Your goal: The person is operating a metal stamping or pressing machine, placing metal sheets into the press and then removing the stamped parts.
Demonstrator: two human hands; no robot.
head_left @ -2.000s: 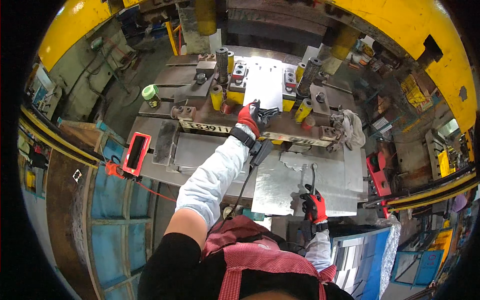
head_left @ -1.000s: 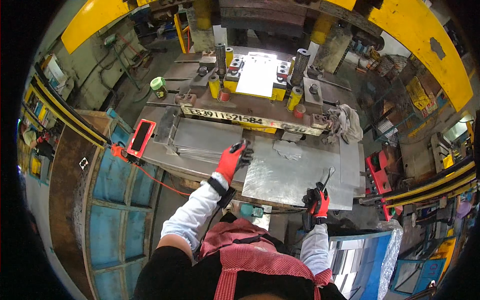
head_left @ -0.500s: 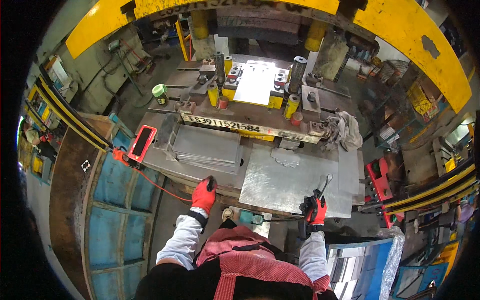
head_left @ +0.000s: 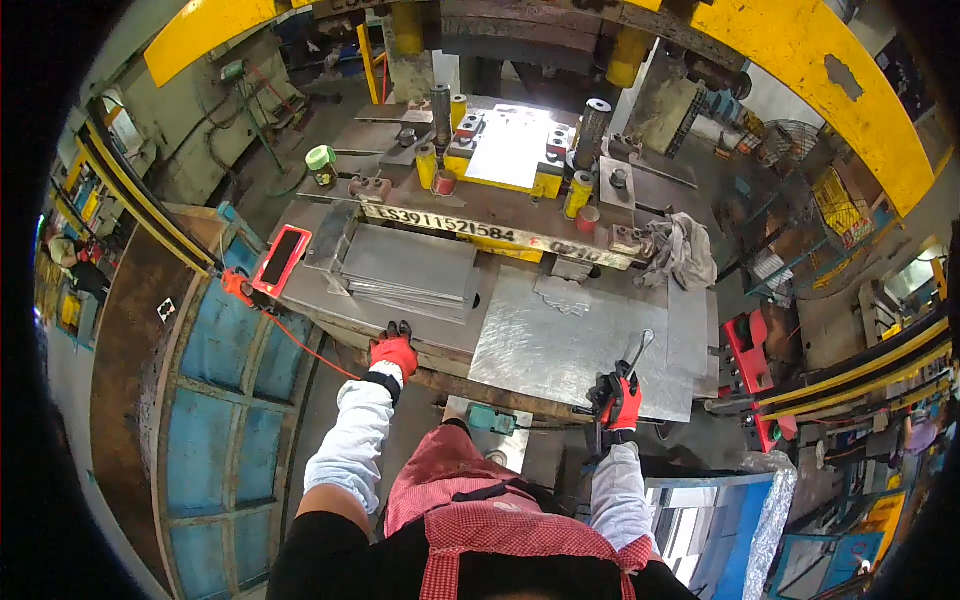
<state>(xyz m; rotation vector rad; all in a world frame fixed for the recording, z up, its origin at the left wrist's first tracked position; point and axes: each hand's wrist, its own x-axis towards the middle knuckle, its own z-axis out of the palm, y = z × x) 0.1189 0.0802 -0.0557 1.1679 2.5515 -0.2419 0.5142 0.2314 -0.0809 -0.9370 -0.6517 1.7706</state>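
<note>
My left hand, in a red glove with dark fingertips, is at the front edge of the bench, its fingers reaching forward and slightly apart. Just beyond it lies a stack of thin grey metal sheets. My right hand, gloved alike, is closed around a slim metal tool with a shiny rounded end pointing up and away. That tool hovers over the right part of a large flat metal plate; its exact kind cannot be made out. A small jagged-edged flat piece rests on the plate's far part.
Behind the bench stands a press die with a bright sheet between upright posts. A red-framed dark device lies left, a rag right. A red control box and a blue-panelled rack flank me.
My left hand has moved forward and slightly left to the bench edge. My right hand, with the tool, has shifted slightly left. The whole view has tilted a little.
</note>
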